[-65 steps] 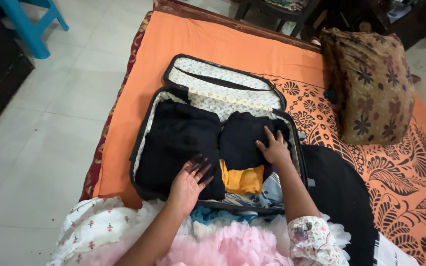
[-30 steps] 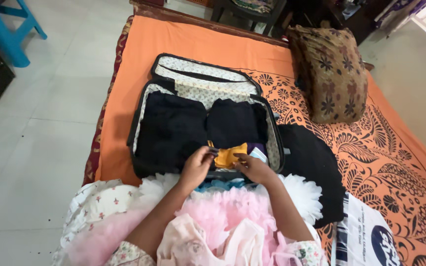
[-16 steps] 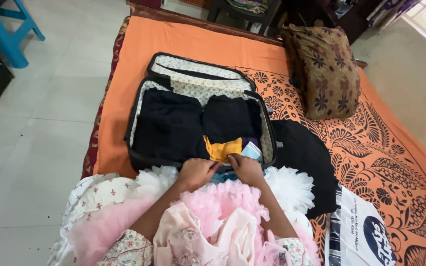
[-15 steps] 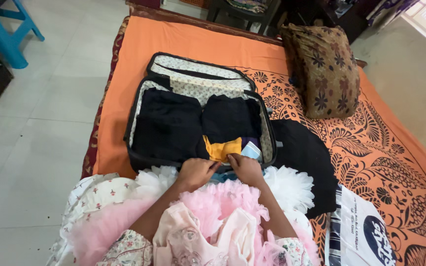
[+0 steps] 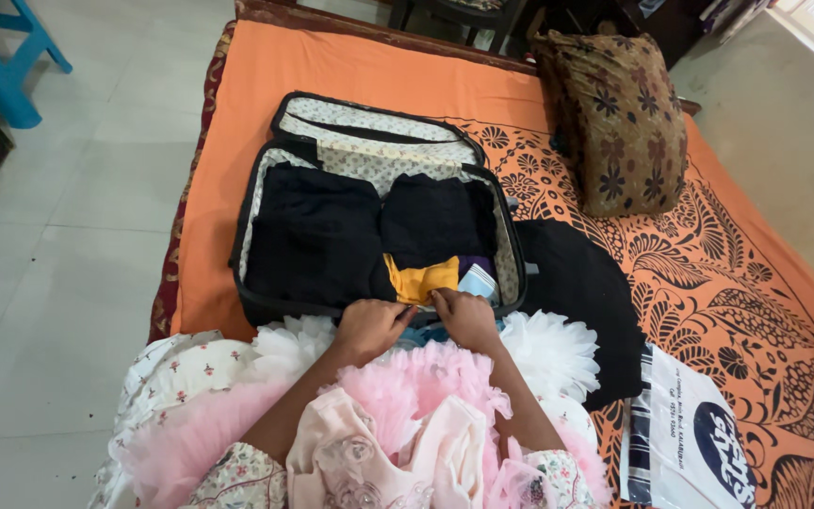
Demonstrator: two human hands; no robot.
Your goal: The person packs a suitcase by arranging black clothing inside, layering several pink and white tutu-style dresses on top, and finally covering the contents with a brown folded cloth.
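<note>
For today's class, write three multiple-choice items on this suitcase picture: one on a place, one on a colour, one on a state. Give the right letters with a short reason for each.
1. Where does the brown flowered pillow lie?
A. on the orange patterned bedspread, right of the suitcase
B. inside the suitcase
C. on the tiled floor

2. What colour is the small folded garment just beyond the two hands?
A. green
B. mustard yellow
C. white

3. In what state is the black soft-sided suitcase?
A. zipped shut
B. standing upright
C. lying open, lid folded back

Answers:
1 A: the pillow rests on the bedspread beyond the suitcase's right side.
2 B: the yellow cloth shows between the black folded clothes, next to the left hand and right hand.
3 C: the pale patterned lining of the lid and the packed clothes are both visible.
</note>
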